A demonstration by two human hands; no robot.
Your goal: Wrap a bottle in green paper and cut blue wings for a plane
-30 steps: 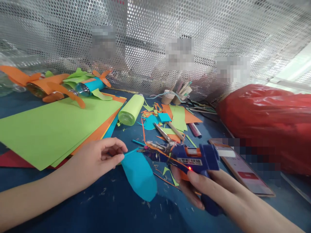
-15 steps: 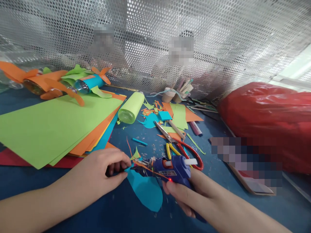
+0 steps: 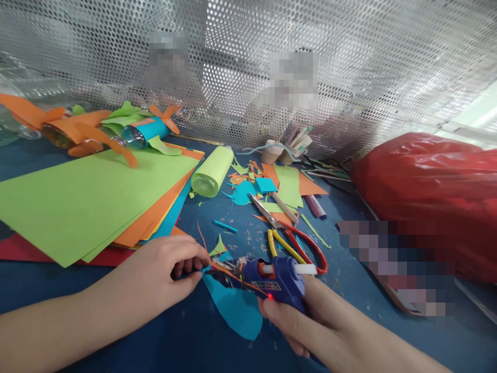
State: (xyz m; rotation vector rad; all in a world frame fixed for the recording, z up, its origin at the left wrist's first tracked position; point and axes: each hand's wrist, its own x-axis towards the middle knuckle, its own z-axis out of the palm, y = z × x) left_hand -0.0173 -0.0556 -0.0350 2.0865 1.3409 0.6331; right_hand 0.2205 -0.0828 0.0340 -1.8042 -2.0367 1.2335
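My right hand [image 3: 298, 321] is wrapped round the handle of a dark blue hot glue gun [image 3: 281, 282], whose small red light glows. A white glue stick [image 3: 306, 269] pokes out of its back end. The gun's nozzle points left and reaches the narrow end of a blue paper petal shape [image 3: 238, 311]. My left hand [image 3: 171, 267] pinches that narrow end between thumb and fingers. Part of the blue paper lies under the gun and is hidden. Beyond the gun rest scissors [image 3: 275, 223] with red and yellow handles, blades partly apart.
Coloured paper sheets [image 3: 89, 202] are stacked at the left. Behind them lie paper-wrapped bottles [image 3: 153, 129]; a green-wrapped bottle [image 3: 213, 171] lies mid-table. Paper scraps [image 3: 243, 191], a marker [image 3: 315, 205], stick-filled cups [image 3: 287, 154] and a red plastic bag [image 3: 423, 191] stand or lie further right.
The glue gun's nozzle has tipped slightly lower against the blue paper's narrow end. Both hands keep their grip, and the view has shifted a little.
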